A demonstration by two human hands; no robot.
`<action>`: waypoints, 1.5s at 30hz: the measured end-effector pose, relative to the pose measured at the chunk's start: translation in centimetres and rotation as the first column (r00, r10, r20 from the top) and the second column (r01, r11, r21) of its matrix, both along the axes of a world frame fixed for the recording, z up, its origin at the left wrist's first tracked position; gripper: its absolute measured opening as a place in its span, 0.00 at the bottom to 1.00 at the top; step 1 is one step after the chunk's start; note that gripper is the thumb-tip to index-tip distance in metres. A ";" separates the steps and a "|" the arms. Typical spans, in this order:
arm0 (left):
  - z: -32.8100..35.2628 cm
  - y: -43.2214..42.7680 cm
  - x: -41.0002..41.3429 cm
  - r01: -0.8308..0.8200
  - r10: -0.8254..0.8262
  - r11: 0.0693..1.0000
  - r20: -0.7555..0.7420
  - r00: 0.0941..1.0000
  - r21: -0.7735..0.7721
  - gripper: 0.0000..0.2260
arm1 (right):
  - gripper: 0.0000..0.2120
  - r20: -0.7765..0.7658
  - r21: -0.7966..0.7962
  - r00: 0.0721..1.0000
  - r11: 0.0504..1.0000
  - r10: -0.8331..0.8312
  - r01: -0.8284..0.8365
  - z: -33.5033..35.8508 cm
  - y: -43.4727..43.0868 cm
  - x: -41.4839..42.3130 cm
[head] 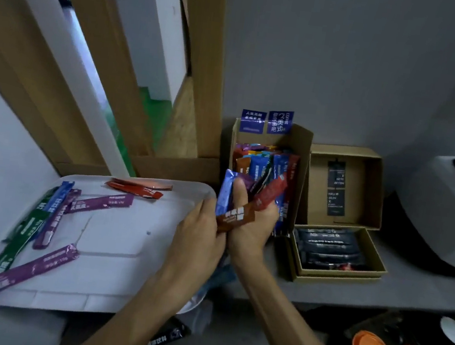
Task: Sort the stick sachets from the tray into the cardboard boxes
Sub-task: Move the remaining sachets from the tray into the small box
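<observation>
Holding a bunch of sachets [234, 218] in our right hand [252, 229], thumb clamped across the front, fingers curled behind. Blue, brown, red and purple sticks fan up out of the fist, just in front of the tall cardboard box [301, 153] packed with upright sachets. Our left hand [201, 227] is against the bunch's brown stick; pinching or only touching, we cannot tell. More loose sachets [103, 202] lie on the white tray [126, 231], left of both hands. At right sits the flat box [336, 278] of black sachets.
</observation>
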State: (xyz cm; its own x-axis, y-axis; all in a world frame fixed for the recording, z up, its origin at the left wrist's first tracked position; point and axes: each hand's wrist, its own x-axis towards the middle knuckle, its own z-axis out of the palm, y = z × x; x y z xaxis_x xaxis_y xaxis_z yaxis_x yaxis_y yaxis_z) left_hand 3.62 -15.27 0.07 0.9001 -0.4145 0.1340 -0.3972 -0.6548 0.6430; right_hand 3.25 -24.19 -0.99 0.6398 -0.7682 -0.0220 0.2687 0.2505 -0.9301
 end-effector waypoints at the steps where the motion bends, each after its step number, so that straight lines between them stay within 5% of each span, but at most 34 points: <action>1: -0.7 0.4 0.1 -0.014 0.015 0.999 0.027 1.000 -0.045 0.16 | 0.05 -0.011 -0.016 1.000 1.000 0.000 0.000 -0.1 0.0 0.4; 4: -2.3 3.1 0.4 -0.046 0.058 0.988 0.077 0.995 -0.150 0.19 | 0.09 -0.039 -0.058 0.998 0.997 0.045 -0.047 -0.8 0.2 1.0; 9: -3.7 7.2 -2.0 -0.067 0.092 0.991 0.227 0.970 -0.114 0.13 | 0.05 0.002 -0.096 0.996 0.991 0.090 -0.090 -0.6 0.3 0.8; 14: -5.5 8.0 -2.3 -0.056 0.060 0.996 0.051 0.997 -0.070 0.15 | 0.04 0.015 -0.112 0.999 0.993 0.047 -0.045 -0.7 0.4 0.8; 22: -5.3 9.5 -1.4 0.347 -0.334 0.913 -0.099 0.938 0.212 0.07 | 0.05 -0.004 0.001 0.998 0.998 -0.069 0.069 0.0 -0.1 0.6; 29: -3.6 11.5 2.1 -0.027 0.028 0.958 0.000 1.000 0.287 0.17 | 0.10 0.039 0.218 0.989 0.967 -0.144 0.133 3.1 -4.1 -1.3; 34: -4.5 11.6 3.6 -0.055 0.086 0.888 -0.047 0.995 0.456 0.14 | 0.12 -0.009 0.302 0.990 0.944 -0.138 0.135 4.4 -7.8 -3.7; 37: -3.3 10.7 3.0 -0.060 0.099 0.938 -0.097 0.990 0.341 0.10 | 0.12 -0.011 0.302 0.995 0.949 -0.094 0.093 4.7 -10.8 -6.1; 42: 2.2 3.7 -0.8 0.061 -0.082 0.994 -0.252 0.964 -0.090 0.09 | 0.14 0.004 0.251 0.992 0.960 0.130 -0.127 5.3 -15.7 -9.3; 45: 4.4 -2.3 -2.3 0.211 -0.271 0.946 -0.245 0.931 -0.244 0.09 | 0.16 -0.210 0.140 0.913 0.935 0.350 -0.326 5.6 -18.5 -10.0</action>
State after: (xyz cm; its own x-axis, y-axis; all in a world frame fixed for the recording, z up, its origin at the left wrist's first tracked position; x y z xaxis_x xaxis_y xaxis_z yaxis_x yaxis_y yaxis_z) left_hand 1.28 -17.59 4.46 0.7904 -0.6125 0.0068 -0.3168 -0.3992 0.8604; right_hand -6.79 -42.73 4.66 0.8292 -0.4932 -0.2631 -0.0640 0.3837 -0.9212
